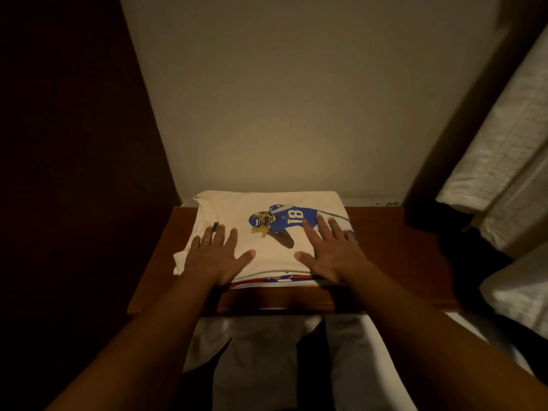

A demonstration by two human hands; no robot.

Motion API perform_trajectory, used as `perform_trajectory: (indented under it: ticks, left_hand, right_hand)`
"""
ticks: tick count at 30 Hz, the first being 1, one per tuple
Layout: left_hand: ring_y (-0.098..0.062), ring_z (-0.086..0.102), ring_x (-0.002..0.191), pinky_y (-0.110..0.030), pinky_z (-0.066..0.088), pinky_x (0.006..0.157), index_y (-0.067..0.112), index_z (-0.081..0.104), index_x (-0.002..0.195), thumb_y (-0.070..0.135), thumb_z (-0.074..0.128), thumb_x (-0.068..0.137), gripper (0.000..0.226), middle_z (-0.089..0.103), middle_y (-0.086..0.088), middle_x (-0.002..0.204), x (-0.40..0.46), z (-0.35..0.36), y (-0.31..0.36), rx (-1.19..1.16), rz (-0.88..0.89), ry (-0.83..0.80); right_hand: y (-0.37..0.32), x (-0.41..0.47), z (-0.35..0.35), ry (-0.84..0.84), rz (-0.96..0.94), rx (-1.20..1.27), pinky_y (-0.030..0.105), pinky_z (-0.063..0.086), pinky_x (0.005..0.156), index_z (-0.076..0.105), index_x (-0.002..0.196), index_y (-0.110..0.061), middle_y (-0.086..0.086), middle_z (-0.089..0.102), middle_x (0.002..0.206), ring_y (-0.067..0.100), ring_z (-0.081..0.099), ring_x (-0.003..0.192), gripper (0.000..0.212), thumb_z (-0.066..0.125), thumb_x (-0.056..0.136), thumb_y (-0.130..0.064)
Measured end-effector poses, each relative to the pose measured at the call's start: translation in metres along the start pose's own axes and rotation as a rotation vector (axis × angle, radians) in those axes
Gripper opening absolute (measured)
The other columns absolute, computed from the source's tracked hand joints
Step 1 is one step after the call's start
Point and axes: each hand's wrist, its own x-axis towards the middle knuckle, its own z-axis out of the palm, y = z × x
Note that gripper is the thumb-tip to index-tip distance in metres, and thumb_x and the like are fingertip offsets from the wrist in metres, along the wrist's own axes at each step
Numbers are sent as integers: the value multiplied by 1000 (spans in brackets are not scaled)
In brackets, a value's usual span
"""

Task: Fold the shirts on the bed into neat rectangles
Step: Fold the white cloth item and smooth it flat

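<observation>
A folded cream shirt (237, 209) with a print of a football player in a blue number 18 jersey lies on top of a small stack. Under its near edge shows another folded shirt (275, 280) in red, white and blue. The stack sits on a brown wooden table (391, 262). My left hand (215, 256) lies flat on the left part of the cream shirt, fingers spread, a ring on one finger. On the shirt's right part my right hand (332, 250) presses flat with straight fingers, partly over the print.
A pale wall (281, 99) rises right behind the table. A dark panel (74, 143) stands to the left. White textured curtains or bedding (510, 161) hang at the right, with dark cloth (462, 250) below them. My legs in light trousers (267, 366) are below the table edge.
</observation>
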Motion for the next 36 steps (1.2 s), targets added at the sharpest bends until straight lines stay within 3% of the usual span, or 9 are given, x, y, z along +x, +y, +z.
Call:
perform_trajectory:
  ticks: [3,5,7,10,13,17,22,29,36]
  left_hand:
    - [-33,2,157,-54,12,123,25,11,162,73,17,98,80,6,-13,170,-8,-12,9,75,58,42]
    - [-35,27,149,-53,30,116,24,29,154,68,29,99,71,29,-14,161,-18,-25,17,104,143,70]
    - [-32,50,128,-49,45,102,22,43,141,62,41,98,59,47,-12,143,-31,-43,27,105,202,60]
    - [-27,59,115,-42,51,91,21,55,129,51,45,100,44,58,-9,129,-59,-68,42,147,227,48]
    - [-28,60,115,-35,44,79,20,61,122,50,45,101,39,63,-10,127,-92,-84,58,253,251,39]
    - [-28,58,121,-36,46,87,21,59,132,52,51,99,45,59,-11,133,-134,-113,66,269,252,-18]
    - [-28,58,118,-35,46,84,22,61,130,50,53,99,43,60,-11,132,-204,-166,59,231,264,-145]
    - [-29,58,119,-36,48,89,20,61,130,47,54,99,42,60,-11,133,-302,-295,45,175,301,-216]
    - [-26,61,111,-32,44,76,17,64,123,43,50,99,38,64,-10,122,-397,-422,27,177,394,-242]
  right_hand:
    - [2,-8,-11,-41,8,3,56,5,122,-9,160,-32,8,-14,168,33,-8,155,85,26,96,-75]
    - [1,-19,-24,-25,-7,3,55,18,120,12,159,-27,12,11,167,36,13,153,80,35,96,-70]
    - [0,-33,-39,35,-38,-8,47,35,108,40,144,-23,12,43,148,32,39,137,62,44,96,-62]
    - [-8,-57,-58,117,-35,-54,41,42,96,55,130,-19,11,57,132,30,51,122,44,45,99,-49]
    - [-18,-85,-69,112,-42,-58,37,44,91,62,123,-18,12,62,128,31,56,117,38,48,99,-43]
    - [-34,-123,-97,65,-86,62,30,43,78,64,125,-15,12,64,125,28,59,110,34,52,99,-33]
    - [-48,-187,-166,-88,-70,114,27,37,74,61,97,-13,17,65,115,26,47,86,10,54,94,-19]
    - [-77,-289,-292,-176,-27,178,28,40,74,68,110,-8,18,66,113,25,49,84,26,53,93,-21]
    - [-118,-390,-411,-202,5,220,28,40,73,69,111,-13,15,66,114,26,50,84,25,54,93,-20]
